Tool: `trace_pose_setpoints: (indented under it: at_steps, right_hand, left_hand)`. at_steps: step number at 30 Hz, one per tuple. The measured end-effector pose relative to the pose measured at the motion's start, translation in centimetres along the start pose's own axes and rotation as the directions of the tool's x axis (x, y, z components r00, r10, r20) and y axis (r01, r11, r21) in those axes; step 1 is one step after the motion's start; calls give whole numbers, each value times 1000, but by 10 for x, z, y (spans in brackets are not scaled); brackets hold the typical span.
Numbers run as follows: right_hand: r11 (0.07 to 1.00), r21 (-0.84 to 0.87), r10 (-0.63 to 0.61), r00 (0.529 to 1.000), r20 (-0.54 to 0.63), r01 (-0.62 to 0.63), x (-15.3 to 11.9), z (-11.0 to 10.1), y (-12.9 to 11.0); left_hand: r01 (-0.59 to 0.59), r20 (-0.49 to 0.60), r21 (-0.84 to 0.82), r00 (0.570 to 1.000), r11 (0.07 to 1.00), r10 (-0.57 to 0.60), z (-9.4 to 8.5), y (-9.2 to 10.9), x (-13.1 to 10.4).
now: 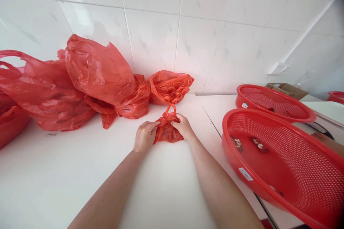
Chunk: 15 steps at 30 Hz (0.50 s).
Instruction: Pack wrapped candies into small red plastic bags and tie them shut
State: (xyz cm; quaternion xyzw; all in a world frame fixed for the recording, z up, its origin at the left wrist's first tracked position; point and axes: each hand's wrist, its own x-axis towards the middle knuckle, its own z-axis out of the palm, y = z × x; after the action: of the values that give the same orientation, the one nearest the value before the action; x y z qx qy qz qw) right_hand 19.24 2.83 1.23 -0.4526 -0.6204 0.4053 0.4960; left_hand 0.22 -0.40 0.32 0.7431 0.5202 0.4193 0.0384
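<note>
A small red plastic bag [170,134] rests on the white table in front of me, its top gathered and a handle loop standing up. My left hand [146,135] pinches its left side between thumb and fingers. On the opposite side, my right hand [184,127] grips the bag near the gathered top. What the bag contains cannot be made out. Just behind it, against the wall, sits an open red plastic bag [170,87] with more crumpled red plastic inside.
Large filled red bags [99,71] stand along the wall at left. To the right, a red perforated basket [274,171] holds a few small wrapped packets [259,145]. Behind it are another red basket [276,102] and a cardboard box [288,90]. Another person's arm [329,143] shows at far right.
</note>
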Motion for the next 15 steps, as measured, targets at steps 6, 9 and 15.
trace_pose_setpoints:
  at_steps: [6,9,15]
  right_hand:
    - [1000,19,-1,1000,12,1,0,-1,-1]
    - [1000,25,-3,1000,17,2,-1,-1,-2]
    - [999,32,0,1000,23,-1,-1,-1,-3]
  left_hand:
    - [0,4,-10,1000,1000,1,-1,1,0]
    - [-9,12,-12,1000,1000,9,0,1,0]
    - [-4,37,8,999,1000,4,0,3,0]
